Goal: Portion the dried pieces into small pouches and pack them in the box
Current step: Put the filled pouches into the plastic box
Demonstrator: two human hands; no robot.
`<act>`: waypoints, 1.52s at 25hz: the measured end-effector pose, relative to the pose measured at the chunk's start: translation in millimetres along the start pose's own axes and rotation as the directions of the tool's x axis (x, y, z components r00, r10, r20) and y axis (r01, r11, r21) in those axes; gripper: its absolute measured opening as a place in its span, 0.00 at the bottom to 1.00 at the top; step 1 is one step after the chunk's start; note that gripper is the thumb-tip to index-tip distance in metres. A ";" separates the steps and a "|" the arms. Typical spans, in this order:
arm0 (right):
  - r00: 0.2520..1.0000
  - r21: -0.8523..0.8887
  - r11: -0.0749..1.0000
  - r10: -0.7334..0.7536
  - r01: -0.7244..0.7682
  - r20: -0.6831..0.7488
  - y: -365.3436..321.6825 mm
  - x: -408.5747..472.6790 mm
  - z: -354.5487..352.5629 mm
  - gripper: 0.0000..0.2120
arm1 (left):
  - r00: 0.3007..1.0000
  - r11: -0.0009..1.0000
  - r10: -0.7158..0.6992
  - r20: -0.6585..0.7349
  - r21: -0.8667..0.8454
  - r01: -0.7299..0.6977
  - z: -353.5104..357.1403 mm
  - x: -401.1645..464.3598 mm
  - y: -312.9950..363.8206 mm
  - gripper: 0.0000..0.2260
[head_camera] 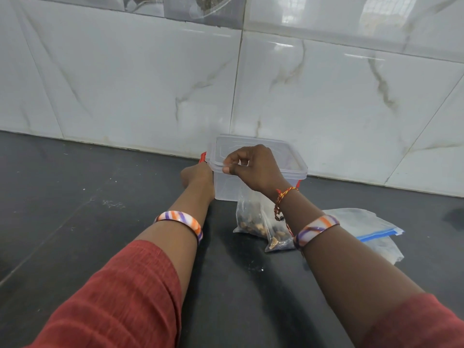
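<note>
A clear plastic box (296, 167) with red side clips and its clear lid on stands on the dark counter against the tiled wall. My right hand (253, 167) is curled over the lid's front edge, thumb and fingers pinching the rim. My left hand (198, 178) rests against the box's left side below a red clip (203, 156); its fingers are hidden. Two small clear pouches (253, 219) holding brown dried pieces lie just in front of the box, partly under my right wrist.
A pile of flat clear zip bags with a blue strip (371, 229) lies to the right on the black counter (75, 209). White marble wall tiles (125, 84) rise directly behind the box. A few crumbs dot the counter.
</note>
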State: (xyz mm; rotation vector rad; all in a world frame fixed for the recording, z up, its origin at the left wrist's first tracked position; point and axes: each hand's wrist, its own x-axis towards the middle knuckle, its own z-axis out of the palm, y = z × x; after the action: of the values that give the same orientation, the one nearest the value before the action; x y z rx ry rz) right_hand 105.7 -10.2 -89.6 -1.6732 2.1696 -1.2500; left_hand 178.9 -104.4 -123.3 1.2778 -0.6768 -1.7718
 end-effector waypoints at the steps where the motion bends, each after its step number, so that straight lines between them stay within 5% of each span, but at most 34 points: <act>1: 1.000 0.001 1.000 -0.002 0.002 0.003 -0.7 0.6 0.0 0.05 | 1.000 1.000 -0.010 -0.025 -0.017 0.010 1.5 1.7 -0.8 0.13; 6: 0.993 0.310 0.949 -0.017 0.053 -0.119 -6.3 16.0 -27.8 0.03 | 0.999 0.996 0.043 -0.004 0.075 -0.043 0.0 6.8 -1.2 0.15; 12: 0.970 0.349 0.923 -0.084 0.162 -0.228 -12.6 9.5 -62.6 0.03 | 0.969 0.934 0.202 -0.144 0.326 -0.147 -2.4 -13.7 10.2 0.22; 15: 0.937 0.401 0.881 -0.117 0.251 -0.329 -19.1 -1.4 -95.3 0.05 | 0.842 0.781 0.503 -0.196 0.520 -0.346 4.8 -54.1 31.9 0.21; 19: 0.861 0.592 0.773 0.125 0.227 -0.492 -9.0 -20.5 -137.8 0.08 | 0.625 0.510 0.765 0.154 0.447 -0.735 31.5 -101.4 28.6 0.15; 21: 0.811 0.716 0.677 0.316 0.171 -0.493 6.2 -32.1 -153.5 0.07 | 0.616 0.501 0.685 0.390 0.361 -0.786 49.1 -116.6 13.2 0.10; 24: 0.702 0.869 0.478 0.574 0.132 -0.422 38.7 -52.0 -176.0 0.08 | 0.687 0.545 0.356 0.633 0.456 -0.703 78.6 -139.9 -19.0 0.12; 26: 0.635 0.932 0.332 0.692 0.143 -0.344 65.2 -64.9 -187.8 0.09 | 0.756 0.510 0.180 0.629 0.597 -0.619 99.5 -148.3 -44.6 0.15; 28: 0.582 0.958 0.238 0.761 0.158 -0.285 95.6 -75.5 -194.5 0.08 | 0.812 0.610 0.059 0.581 0.622 -0.490 116.8 -149.6 -66.3 0.11; 31: 0.565 0.965 0.219 0.783 0.143 -0.261 134.5 -88.0 -197.5 0.13 | 0.841 0.716 -0.013 0.541 0.592 -0.370 137.2 -141.3 -90.0 0.03; 34: 0.549 0.944 0.329 0.785 0.021 -0.286 159.2 -95.4 -201.6 0.24 | 0.843 0.600 0.043 0.537 0.661 -0.451 148.3 -129.1 -108.8 0.14; 38: 0.491 0.807 0.462 0.834 -0.369 -0.253 186.8 -100.5 -204.5 0.19 | 0.826 0.488 0.077 0.558 0.702 -0.519 153.3 -123.3 -118.2 0.16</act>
State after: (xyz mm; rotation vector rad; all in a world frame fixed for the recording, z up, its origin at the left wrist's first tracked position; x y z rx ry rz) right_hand -108.3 190.2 -118.4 -0.0094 1.8613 -2.1005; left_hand 15.2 55.4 -105.4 1.1530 -2.1214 -1.4299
